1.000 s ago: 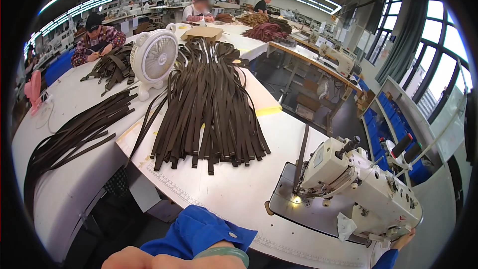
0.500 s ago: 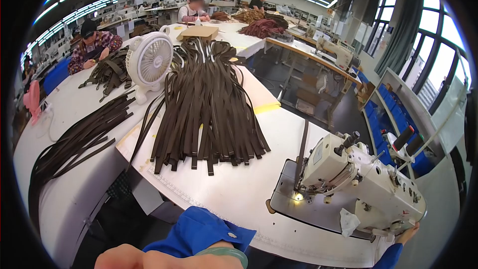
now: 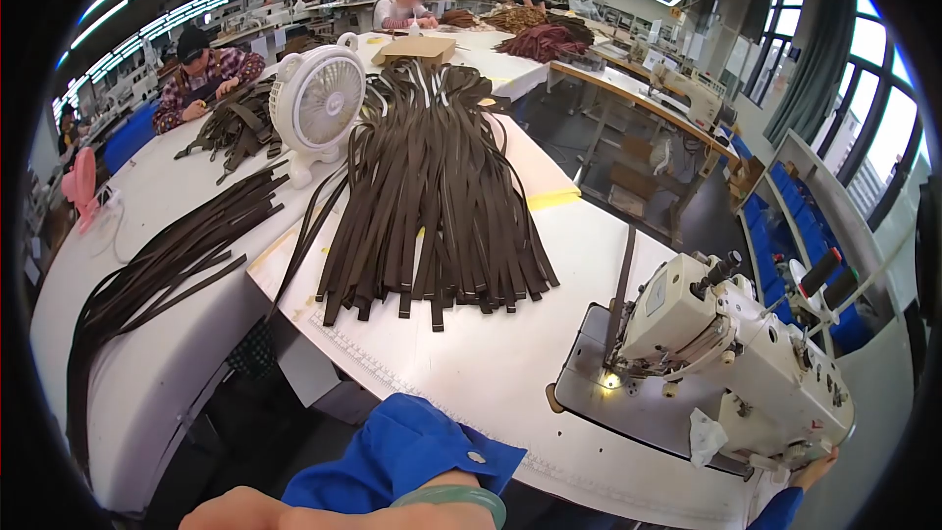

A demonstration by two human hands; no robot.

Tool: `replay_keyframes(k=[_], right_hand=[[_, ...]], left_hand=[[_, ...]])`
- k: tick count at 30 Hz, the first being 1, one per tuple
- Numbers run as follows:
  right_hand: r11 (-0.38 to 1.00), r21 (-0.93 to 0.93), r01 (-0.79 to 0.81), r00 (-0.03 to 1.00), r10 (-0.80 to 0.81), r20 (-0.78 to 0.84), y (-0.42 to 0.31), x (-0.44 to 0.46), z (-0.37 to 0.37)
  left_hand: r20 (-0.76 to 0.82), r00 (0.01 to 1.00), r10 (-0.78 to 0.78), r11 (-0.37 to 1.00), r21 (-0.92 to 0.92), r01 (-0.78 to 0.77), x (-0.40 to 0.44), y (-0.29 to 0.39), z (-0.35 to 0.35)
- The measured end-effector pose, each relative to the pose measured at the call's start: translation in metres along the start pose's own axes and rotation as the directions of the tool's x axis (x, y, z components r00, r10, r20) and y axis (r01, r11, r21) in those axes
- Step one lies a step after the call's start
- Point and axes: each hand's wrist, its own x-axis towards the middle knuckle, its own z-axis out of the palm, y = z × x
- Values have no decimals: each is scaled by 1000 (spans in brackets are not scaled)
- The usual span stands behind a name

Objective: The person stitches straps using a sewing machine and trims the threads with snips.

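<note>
At the bottom edge my left hand (image 3: 324, 518) shows only its back and knuckles, below a blue sleeve (image 3: 392, 447) and a green bangle (image 3: 456, 498). Its fingers are out of sight. Far to the right, my right hand (image 3: 814, 472) touches the end of the white sewing machine (image 3: 765, 363); its fingers are mostly hidden there. A dark brown strap (image 3: 621, 285) runs down to the machine's lit needle area. A large bundle of dark brown straps (image 3: 442, 206) lies spread on the white table (image 3: 500, 363), left of the machine.
More straps (image 3: 167, 255) lie on the left table beside a white fan (image 3: 319, 103) and a pink fan (image 3: 81, 186). A person (image 3: 201, 79) works at the far left; others sit further back. Thread cones (image 3: 820, 271) stand behind the machine. A white scrap (image 3: 706, 437) hangs on it.
The whole scene has shifted right and slightly up in view as my head turned. My right hand stays at the machine's end; my left hand stays low at the bottom edge.
</note>
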Motion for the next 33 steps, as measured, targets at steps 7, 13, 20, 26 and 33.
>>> replay_keyframes(k=[7, 13, 20, 26, 33], right_hand=[[998, 23, 59, 998, -59, -21, -4, -6, 7], [999, 44, 26, 1000, -26, 2, -15, -19, 11], [998, -28, 48, 997, -49, -52, -18, -16, 10], [996, -41, 74, 995, -77, -61, -23, -17, 14], [984, -171, 46, 999, -46, 4, -9, -7, 13]], left_hand=[[15, 999, 30, 998, 54, -30, 2, -8, 1], [-74, 883, 464, 847, 329, -418, 9, -55, -3], [-143, 839, 525, 734, 576, -361, 18, -77, -25], [-131, 829, 544, 660, 677, -326, 19, -79, -12], [-36, 883, 469, 282, 953, -111, 37, -142, -68]])
